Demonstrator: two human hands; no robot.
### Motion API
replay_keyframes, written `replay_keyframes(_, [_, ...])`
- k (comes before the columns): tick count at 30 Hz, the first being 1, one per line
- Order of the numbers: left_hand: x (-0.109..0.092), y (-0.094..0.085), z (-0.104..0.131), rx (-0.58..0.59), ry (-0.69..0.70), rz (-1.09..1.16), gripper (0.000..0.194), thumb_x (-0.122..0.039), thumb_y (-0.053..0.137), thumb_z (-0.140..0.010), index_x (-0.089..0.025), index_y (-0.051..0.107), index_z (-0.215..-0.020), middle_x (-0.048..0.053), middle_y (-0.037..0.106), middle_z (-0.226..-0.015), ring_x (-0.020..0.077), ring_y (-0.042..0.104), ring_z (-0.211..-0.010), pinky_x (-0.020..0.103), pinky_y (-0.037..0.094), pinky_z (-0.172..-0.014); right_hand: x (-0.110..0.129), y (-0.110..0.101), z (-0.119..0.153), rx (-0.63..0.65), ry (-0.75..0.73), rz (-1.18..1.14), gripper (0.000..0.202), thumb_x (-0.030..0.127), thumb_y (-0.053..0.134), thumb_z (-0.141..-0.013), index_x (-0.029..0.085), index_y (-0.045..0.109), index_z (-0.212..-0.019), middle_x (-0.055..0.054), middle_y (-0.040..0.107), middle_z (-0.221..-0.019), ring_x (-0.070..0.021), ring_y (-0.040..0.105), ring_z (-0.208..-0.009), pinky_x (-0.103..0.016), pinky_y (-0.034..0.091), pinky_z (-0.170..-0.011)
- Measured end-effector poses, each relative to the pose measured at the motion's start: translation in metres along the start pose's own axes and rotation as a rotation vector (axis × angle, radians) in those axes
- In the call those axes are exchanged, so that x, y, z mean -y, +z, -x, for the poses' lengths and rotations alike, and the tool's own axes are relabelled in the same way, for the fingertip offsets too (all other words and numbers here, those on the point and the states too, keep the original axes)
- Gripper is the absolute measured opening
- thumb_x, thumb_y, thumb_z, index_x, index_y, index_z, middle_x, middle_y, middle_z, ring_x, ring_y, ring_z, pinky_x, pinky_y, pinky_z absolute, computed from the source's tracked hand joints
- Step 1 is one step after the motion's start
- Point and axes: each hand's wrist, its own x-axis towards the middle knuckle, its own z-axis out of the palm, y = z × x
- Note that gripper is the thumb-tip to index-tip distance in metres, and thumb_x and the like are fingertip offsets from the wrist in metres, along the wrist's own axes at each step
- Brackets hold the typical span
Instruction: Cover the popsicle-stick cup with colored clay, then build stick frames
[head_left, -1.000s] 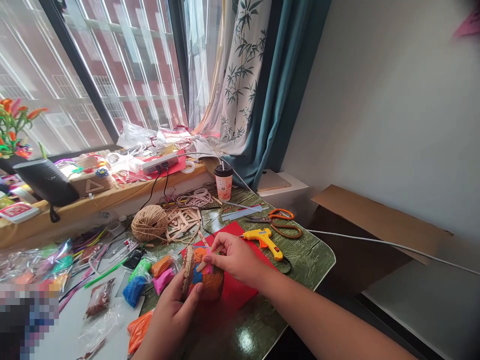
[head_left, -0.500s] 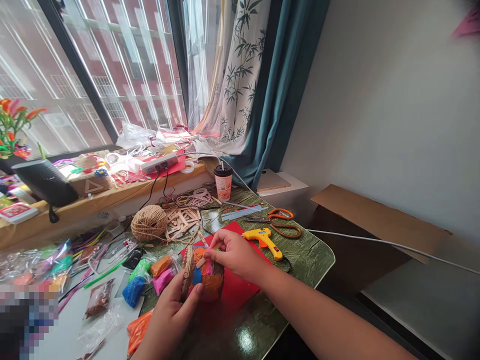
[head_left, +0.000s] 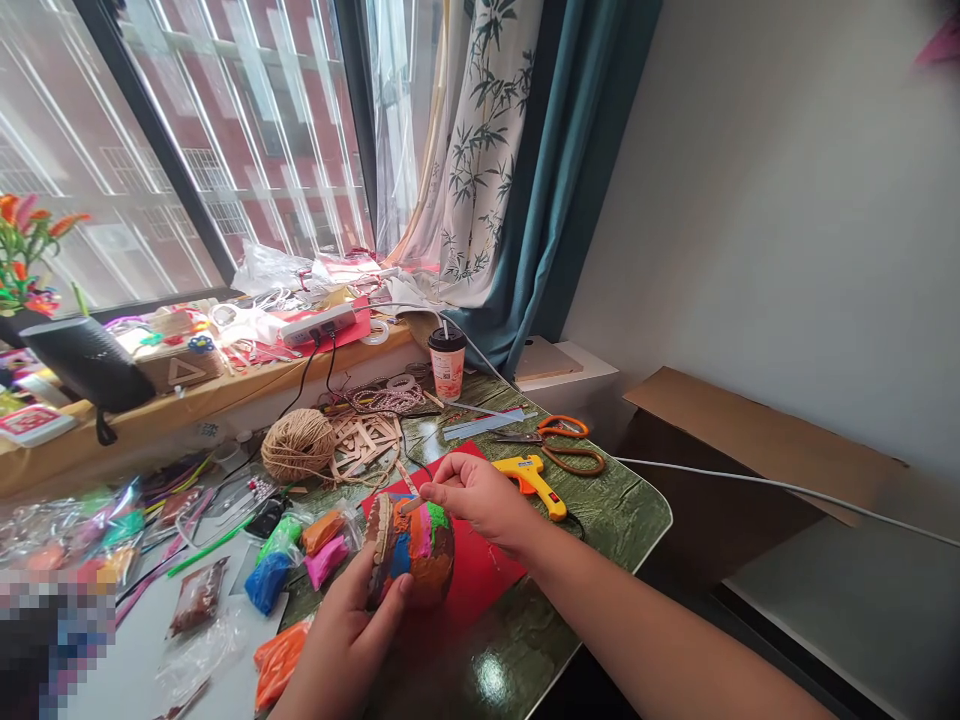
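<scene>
A round jar [head_left: 431,570] covered in orange, blue, pink and green clay, with a braided tan trim round its rim, is tilted on its side above a red sheet [head_left: 480,590]. My left hand [head_left: 356,620] wraps round its rim end, thumb on the near side. In my right hand [head_left: 472,495] a small flat wooden stick [head_left: 414,506] is pinched between thumb and fingers, its tip against the orange clay on top of the jar.
A yellow glue gun [head_left: 536,480] and orange-handled scissors [head_left: 566,440] lie right of the sheet. Behind are a twine ball [head_left: 298,446], wooden sticks [head_left: 364,445] and a lidded cup [head_left: 448,370]. Bagged clay [head_left: 268,582] lies at left.
My right hand has shifted slightly right and up with the stick, uncovering pink and green clay. The jar has turned a little in my left hand.
</scene>
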Motion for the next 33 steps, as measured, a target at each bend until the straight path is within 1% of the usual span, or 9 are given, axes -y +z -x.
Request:
replay_keyframes(3, [0.001, 0.0, -0.001, -0.013, 0.011, -0.004, 0.053, -0.054, 0.074, -0.092, -0.022, 0.075, -0.134, 0.013, 0.079, -0.131, 0.0366, 0.073, -0.122, 0.045, 0.059, -0.104, 0.0, 0.004, 0.007, 0.012, 0.026, 0.045, 0.059, 0.061, 0.1, -0.061, 0.021, 0.061, -0.079, 0.008, 0.061, -0.06, -0.0107, 0.052, -0.056, -0.025, 0.036, -0.058])
replay_keyframes(8, [0.005, 0.0, 0.0, 0.011, 0.014, -0.055, 0.053, -0.055, 0.071, -0.094, -0.025, 0.074, -0.138, 0.011, 0.08, -0.127, 0.0355, 0.074, -0.118, 0.046, 0.058, -0.105, -0.001, 0.012, 0.016, 0.098, 0.029, 0.077, 0.059, 0.063, 0.098, -0.063, 0.023, 0.06, -0.083, 0.0, 0.075, -0.072, -0.0223, 0.074, -0.07, -0.032, 0.052, -0.067])
replay_keyframes(11, [0.01, -0.001, 0.0, 0.024, 0.021, -0.072, 0.054, -0.057, 0.068, -0.096, -0.025, 0.074, -0.138, 0.01, 0.08, -0.128, 0.035, 0.075, -0.116, 0.046, 0.058, -0.105, 0.0, 0.013, 0.014, 0.13, 0.017, 0.077, 0.06, 0.064, 0.098, -0.063, 0.023, 0.058, -0.083, -0.001, 0.076, -0.071, -0.023, 0.075, -0.068, -0.033, 0.055, -0.066])
replay_keyframes(18, [0.022, -0.003, -0.003, -0.006, 0.005, -0.049, 0.061, -0.059, 0.069, -0.095, -0.024, 0.069, -0.145, 0.012, 0.072, -0.146, 0.0372, 0.066, -0.136, 0.048, 0.05, -0.118, -0.003, 0.014, 0.004, 0.098, 0.007, 0.112, 0.065, 0.067, 0.099, -0.056, 0.023, 0.058, -0.08, 0.0, 0.074, -0.071, -0.0225, 0.073, -0.068, -0.03, 0.052, -0.062])
replay_keyframes(23, [0.018, -0.003, -0.003, 0.02, -0.003, -0.024, 0.06, -0.057, 0.07, -0.096, -0.023, 0.069, -0.145, 0.013, 0.073, -0.144, 0.0374, 0.067, -0.135, 0.049, 0.051, -0.116, -0.001, 0.009, 0.003, 0.062, -0.008, 0.035, 0.063, 0.059, 0.104, -0.053, 0.02, 0.06, -0.077, 0.002, 0.069, -0.069, -0.0156, 0.064, -0.064, -0.025, 0.044, -0.06])
replay_keyframes(26, [0.018, -0.004, -0.001, 0.031, -0.02, 0.035, 0.059, -0.057, 0.071, -0.095, -0.021, 0.071, -0.141, 0.015, 0.074, -0.142, 0.0382, 0.069, -0.131, 0.048, 0.055, -0.111, -0.002, 0.001, 0.0, -0.065, -0.028, -0.134, 0.066, 0.062, 0.103, -0.054, 0.021, 0.055, -0.073, 0.009, 0.054, -0.058, -0.0075, 0.041, -0.052, -0.022, 0.032, -0.053])
replay_keyframes(29, [0.017, -0.005, 0.0, 0.002, -0.012, 0.046, 0.06, -0.057, 0.075, -0.091, -0.021, 0.073, -0.139, 0.015, 0.074, -0.142, 0.0393, 0.069, -0.131, 0.049, 0.055, -0.112, -0.005, -0.006, 0.002, -0.107, -0.005, -0.219, 0.072, 0.074, 0.092, -0.063, 0.024, 0.041, -0.067, 0.012, 0.039, -0.056, -0.0063, 0.024, -0.05, -0.022, 0.024, -0.05])
replay_keyframes(31, [0.013, -0.004, 0.0, -0.012, -0.003, 0.058, 0.059, -0.058, 0.075, -0.09, -0.021, 0.074, -0.136, 0.014, 0.077, -0.136, 0.0389, 0.07, -0.128, 0.047, 0.057, -0.108, -0.007, -0.007, 0.007, -0.07, 0.031, -0.212, 0.072, 0.072, 0.092, -0.064, 0.024, 0.039, -0.064, 0.012, 0.038, -0.054, -0.0065, 0.024, -0.05, -0.023, 0.023, -0.049])
replay_keyframes(33, [0.006, -0.003, 0.0, -0.011, -0.008, 0.065, 0.05, -0.06, 0.072, -0.092, -0.021, 0.079, -0.123, 0.011, 0.082, -0.114, 0.0354, 0.075, -0.11, 0.041, 0.061, -0.095, -0.007, -0.006, 0.014, -0.011, 0.063, -0.165, 0.067, 0.067, 0.095, -0.065, 0.023, 0.045, -0.061, 0.01, 0.041, -0.053, -0.0069, 0.029, -0.048, -0.023, 0.025, -0.048])
